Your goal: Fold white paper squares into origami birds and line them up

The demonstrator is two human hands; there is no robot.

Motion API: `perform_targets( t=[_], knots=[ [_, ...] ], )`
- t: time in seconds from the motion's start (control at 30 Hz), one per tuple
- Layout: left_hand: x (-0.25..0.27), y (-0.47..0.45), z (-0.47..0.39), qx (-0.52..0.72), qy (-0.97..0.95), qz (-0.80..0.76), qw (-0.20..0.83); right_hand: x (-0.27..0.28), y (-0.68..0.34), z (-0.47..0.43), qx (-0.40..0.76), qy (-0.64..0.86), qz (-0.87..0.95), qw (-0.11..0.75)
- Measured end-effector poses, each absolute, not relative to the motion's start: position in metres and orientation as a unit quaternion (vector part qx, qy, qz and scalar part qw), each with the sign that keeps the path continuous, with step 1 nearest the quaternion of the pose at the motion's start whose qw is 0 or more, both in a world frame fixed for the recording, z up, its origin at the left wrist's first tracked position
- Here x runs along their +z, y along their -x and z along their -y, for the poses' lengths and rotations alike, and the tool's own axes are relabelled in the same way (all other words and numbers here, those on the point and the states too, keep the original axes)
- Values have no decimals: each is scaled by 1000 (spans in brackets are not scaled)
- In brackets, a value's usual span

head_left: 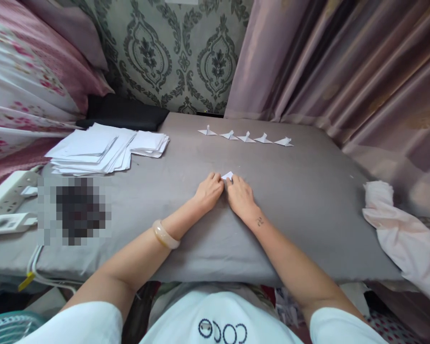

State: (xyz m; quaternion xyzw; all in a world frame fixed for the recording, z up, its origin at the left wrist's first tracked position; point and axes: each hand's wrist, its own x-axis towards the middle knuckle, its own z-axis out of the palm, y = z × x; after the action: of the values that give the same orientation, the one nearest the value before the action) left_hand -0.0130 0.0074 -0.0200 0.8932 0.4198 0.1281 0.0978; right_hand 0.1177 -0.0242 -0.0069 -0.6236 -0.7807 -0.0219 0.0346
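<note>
A small folded piece of white paper (228, 176) lies on the grey cloth near the middle of the table, its pointed tip showing beyond my fingers. My left hand (209, 191) presses at its left side with the fingers curled together. From the right, my right hand (239, 193) grips the paper, fingers bent down over its edge. My fingers cover most of the lower part of the paper. Farther back stands a row of several small folded paper figures (247, 137), each with an upright point.
Stacks of white paper sheets (93, 149) lie at the back left, beside a black folded item (125, 112). A power strip (12, 193) with cables sits at the left edge. Bunched pale cloth (397, 220) hangs at the right. A pixelated patch covers something at left.
</note>
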Motion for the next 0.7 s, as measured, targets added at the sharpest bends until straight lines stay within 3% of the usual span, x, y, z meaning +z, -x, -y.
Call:
perform_targets(
  t=[0.27,0.4,0.6,0.7],
  knots=[
    [-18,13,-23,172,-861,-458,141,-9,-145,14,69,614,775,134],
    [-21,8,-41,214,-826,-490,179,-16,-162,-10,262,613,670,326],
    [-31,4,-42,275,-794,-494,224,-42,-170,-21,283,661,524,456],
    [-27,6,-38,370,-760,-478,238,-39,-169,-17,357,639,393,557]
  ],
)
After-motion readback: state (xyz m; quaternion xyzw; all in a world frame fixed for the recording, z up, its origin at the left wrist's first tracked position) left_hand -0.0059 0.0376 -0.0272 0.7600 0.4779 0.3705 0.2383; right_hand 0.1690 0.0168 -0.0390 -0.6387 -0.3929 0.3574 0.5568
